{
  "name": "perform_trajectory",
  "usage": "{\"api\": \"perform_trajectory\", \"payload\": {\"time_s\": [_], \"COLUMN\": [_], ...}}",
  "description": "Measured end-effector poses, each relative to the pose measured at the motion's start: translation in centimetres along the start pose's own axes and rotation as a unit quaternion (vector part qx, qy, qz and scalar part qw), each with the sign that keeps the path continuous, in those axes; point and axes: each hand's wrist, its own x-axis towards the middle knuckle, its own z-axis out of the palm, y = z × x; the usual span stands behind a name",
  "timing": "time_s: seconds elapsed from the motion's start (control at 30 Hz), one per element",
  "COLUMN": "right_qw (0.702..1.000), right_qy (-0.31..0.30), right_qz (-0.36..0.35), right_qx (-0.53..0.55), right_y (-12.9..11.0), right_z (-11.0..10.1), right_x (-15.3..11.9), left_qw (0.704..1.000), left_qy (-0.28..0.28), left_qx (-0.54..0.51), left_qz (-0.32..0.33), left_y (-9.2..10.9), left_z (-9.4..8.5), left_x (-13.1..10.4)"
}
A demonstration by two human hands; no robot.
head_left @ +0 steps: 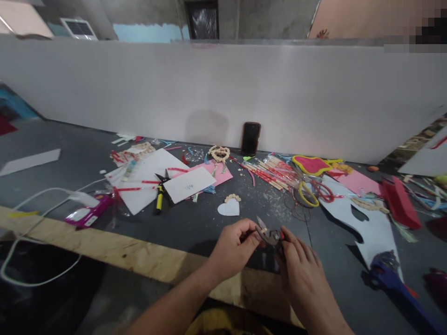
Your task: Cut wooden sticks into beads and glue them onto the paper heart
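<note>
My right hand is closed around the handles of a pair of pruning shears, whose blades stand apart and point up and left. My left hand is closed in a pinch by the blades. A small pale stick shows between the blades at its fingertips; most of it is hidden. Just beyond the hands lies a white paper heart, with a curved row of small beige pieces along its top edge.
Black-and-yellow pliers lie by a white card at left. Wrapped red-and-beige sticks, yellow-handled scissors and a cut white sheet lie at right. A phone leans on the white partition. A blue glue gun is near right.
</note>
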Motion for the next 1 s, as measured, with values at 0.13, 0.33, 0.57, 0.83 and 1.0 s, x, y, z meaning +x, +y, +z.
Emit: {"api": "perform_trajectory", "payload": {"time_s": [0.13, 0.33, 0.57, 0.83, 1.0], "right_qw": [0.999, 0.997, 0.994, 0.991, 0.988], "right_qy": [0.002, -0.008, 0.021, -0.040, -0.030], "right_qz": [-0.008, -0.013, 0.033, 0.034, 0.045], "right_qx": [0.040, 0.073, 0.099, 0.122, 0.145], "right_y": [0.1, 0.3, 0.6, 0.7, 0.8], "right_z": [0.0, 0.2, -0.3, -1.6, -1.4], "right_x": [-0.1, -0.2, -0.2, 0.4, 0.0], "left_qw": [1.000, 1.000, 1.000, 0.999, 0.999], "left_qy": [-0.002, -0.022, -0.018, -0.027, -0.033], "left_qx": [0.028, -0.001, 0.001, 0.004, 0.028], "left_qz": [0.002, -0.011, -0.022, -0.019, -0.008], "left_y": [0.2, 0.2, 0.3, 0.8, 1.3], "left_z": [0.2, 0.5, 0.8, 1.2, 1.5], "left_x": [-0.2, -0.1, -0.2, -0.7, -1.2]}}
